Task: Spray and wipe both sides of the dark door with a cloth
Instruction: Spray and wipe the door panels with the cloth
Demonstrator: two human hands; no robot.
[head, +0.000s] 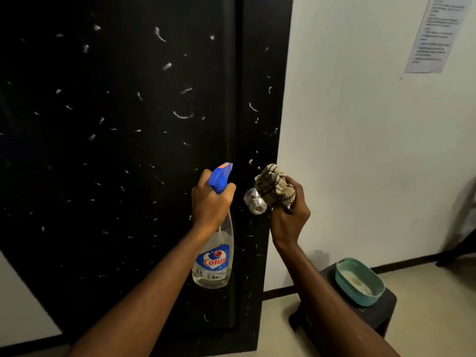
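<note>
Black and flecked all over with white streaks, the dark door (116, 150) fills the left of the view, with a white wall (360, 150) to its right. 1 printed sheet (435, 32) hangs high on that wall. Low beside the wall, a black stool (383, 310) carries a teal basin (347, 289). The left hand (210, 202) is wrapped round the neck of a clear spray bottle (213, 264) with a blue trigger head, held upright before the door. The right hand (289, 215) clutches a bunched beige cloth (275, 186) just beside the silver knob (255, 202).
</note>
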